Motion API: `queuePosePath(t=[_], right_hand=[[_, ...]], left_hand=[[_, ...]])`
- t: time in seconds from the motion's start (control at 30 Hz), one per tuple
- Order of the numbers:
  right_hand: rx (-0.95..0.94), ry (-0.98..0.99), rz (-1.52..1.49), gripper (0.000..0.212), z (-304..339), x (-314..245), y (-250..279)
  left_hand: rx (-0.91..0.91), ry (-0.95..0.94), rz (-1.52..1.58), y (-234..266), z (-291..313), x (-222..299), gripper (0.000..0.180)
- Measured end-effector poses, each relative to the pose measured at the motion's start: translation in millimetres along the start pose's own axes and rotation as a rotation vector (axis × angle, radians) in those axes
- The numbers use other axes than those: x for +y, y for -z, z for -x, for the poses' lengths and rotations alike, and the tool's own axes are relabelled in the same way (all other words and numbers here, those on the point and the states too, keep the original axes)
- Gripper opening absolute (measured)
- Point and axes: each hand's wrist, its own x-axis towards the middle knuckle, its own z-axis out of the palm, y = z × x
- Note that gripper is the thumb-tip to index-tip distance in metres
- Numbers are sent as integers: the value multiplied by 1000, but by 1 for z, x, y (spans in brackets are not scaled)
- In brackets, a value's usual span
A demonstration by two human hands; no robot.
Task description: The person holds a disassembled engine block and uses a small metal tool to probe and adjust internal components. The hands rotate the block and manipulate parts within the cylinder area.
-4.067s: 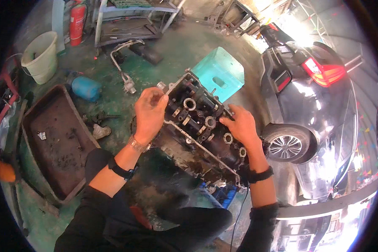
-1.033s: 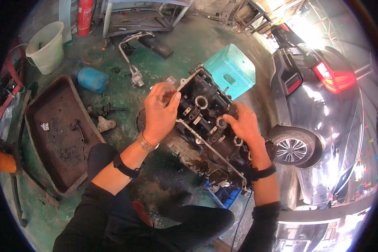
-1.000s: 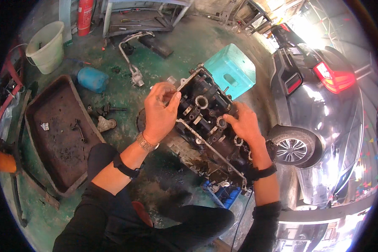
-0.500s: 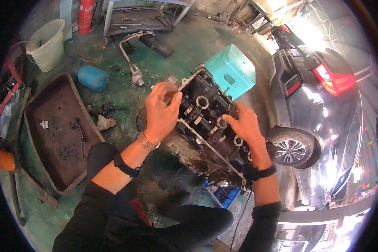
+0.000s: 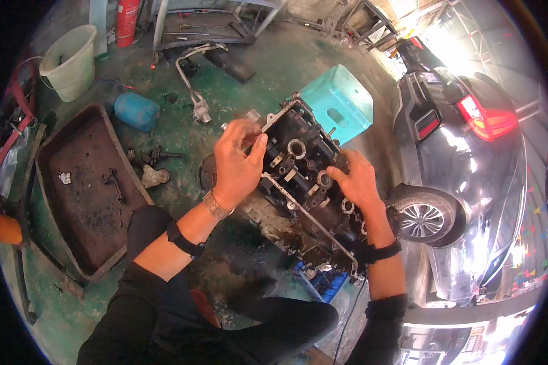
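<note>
At the centre, above a stained green floor point(image 5: 274, 61), sits one open engine assembly point(image 5: 304, 164), dark and oily, slanting down to the right. Three pale rings point(image 5: 296, 148) show clearly along its top; a fourth is partly hidden by the right forearm.

Two bare hands are at it. The left hand point(image 5: 240, 163) is at its left edge, fingers curled and thumb close to them; whether they pinch anything, I cannot tell. The right hand point(image 5: 359, 177) lies at the opposite edge, fingers bent, thumb apart and near the second ring; its grip is hidden.

One metal-banded watch point(image 5: 217, 205) circles the left wrist, and two dark straps point(image 5: 186, 241) go round the forearms, one each. Just beyond the engine stands one teal stool point(image 5: 353, 97). One blue crate point(image 5: 323, 283) is below it.

Well to the left are one large brown tray point(image 5: 82, 182), one blue canister point(image 5: 137, 111), one pale bucket point(image 5: 73, 67) and one red extinguisher point(image 5: 126, 24). On the right is one dark car point(image 5: 469, 176), one wheel point(image 5: 421, 220) clearly visible.
</note>
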Motion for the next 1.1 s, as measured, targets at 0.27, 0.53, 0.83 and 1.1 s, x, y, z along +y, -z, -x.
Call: queuePosePath(t=[0.27,0.53,0.83,1.1], right_hand=[[-102,-39,-14,58,-4,-2,13],[-48,-37,-6,60,-1,-6,9],[-316,16,333,60,-20,-25,36],[-329,21,367,61,-28,-26,34]], left_hand=[[2,39,38,2,-2,3,10],[-14,28,5,4,-4,4,11],[-54,-224,-487,11,-8,-3,19],[-76,-85,-347,9,-6,-15,18]])
